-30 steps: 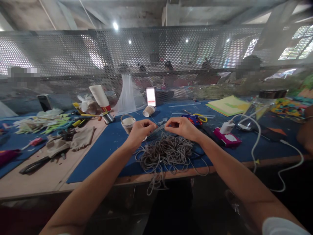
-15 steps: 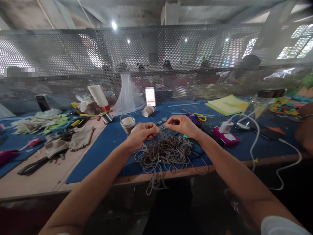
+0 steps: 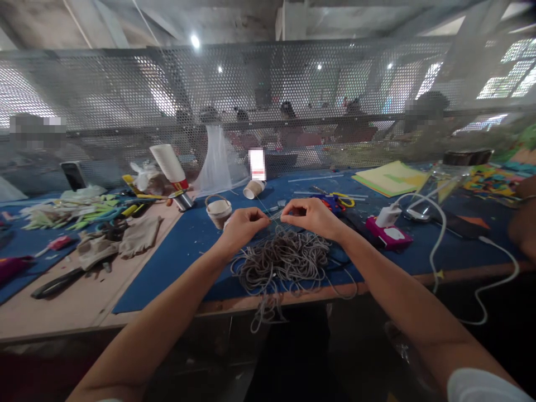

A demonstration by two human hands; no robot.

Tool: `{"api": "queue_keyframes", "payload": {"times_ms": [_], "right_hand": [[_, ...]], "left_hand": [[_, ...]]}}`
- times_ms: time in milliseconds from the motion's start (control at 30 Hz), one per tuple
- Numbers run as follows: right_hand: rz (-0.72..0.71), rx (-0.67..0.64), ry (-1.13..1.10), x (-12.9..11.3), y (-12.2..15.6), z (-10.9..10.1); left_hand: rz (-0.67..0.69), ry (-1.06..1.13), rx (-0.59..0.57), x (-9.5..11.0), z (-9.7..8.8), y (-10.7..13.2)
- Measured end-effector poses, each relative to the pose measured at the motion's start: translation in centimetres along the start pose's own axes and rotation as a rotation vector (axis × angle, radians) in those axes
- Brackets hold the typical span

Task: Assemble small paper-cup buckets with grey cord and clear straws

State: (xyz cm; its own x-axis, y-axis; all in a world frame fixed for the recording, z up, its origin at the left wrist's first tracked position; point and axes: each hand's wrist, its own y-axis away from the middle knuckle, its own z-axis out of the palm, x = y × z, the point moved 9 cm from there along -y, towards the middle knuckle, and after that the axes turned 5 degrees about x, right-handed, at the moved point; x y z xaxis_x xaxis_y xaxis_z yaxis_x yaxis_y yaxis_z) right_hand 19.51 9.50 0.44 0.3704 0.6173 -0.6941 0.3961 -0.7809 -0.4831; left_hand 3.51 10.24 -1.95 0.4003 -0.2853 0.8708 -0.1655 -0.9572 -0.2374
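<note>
A tangled heap of grey cord lies on the blue mat near the table's front edge, some loops hanging over it. Just above the heap, my left hand and my right hand are both pinched shut on thin grey strands stretched between them. The hands are a short gap apart. A small paper cup with a handle stands just behind my left hand.
A perforated metal screen walls the table's far side; people sit behind it. Scissors, gloves and scraps lie left. A paper cup stack, a pink charger with white cable, yellow paper and another person's arm are right.
My hands first drew apart, the left dropping slightly, and have now come closer together again over the cord heap, still pinching the strands.
</note>
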Motion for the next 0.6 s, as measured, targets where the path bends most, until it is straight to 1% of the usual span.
{"api": "queue_keyframes", "payload": {"times_ms": [133, 267, 433, 600], "right_hand": [[-0.008, 0.004, 0.006, -0.1, 0.1, -0.1], [-0.01, 0.011, 0.026, 0.1, 0.0, -0.3], [0.004, 0.021, 0.042, 0.6, -0.2, -0.4], [0.023, 0.007, 0.028, 1.0, -0.3, -0.2]], "left_hand": [[-0.08, 0.163, 0.026, -0.5, -0.3, -0.2], [-0.123, 0.3, -0.004, -0.7, -0.1, -0.3], [-0.163, 0.36, -0.065, -0.8, 0.4, -0.1], [-0.185, 0.418, -0.131, -0.4, 1.1, 0.2]]}}
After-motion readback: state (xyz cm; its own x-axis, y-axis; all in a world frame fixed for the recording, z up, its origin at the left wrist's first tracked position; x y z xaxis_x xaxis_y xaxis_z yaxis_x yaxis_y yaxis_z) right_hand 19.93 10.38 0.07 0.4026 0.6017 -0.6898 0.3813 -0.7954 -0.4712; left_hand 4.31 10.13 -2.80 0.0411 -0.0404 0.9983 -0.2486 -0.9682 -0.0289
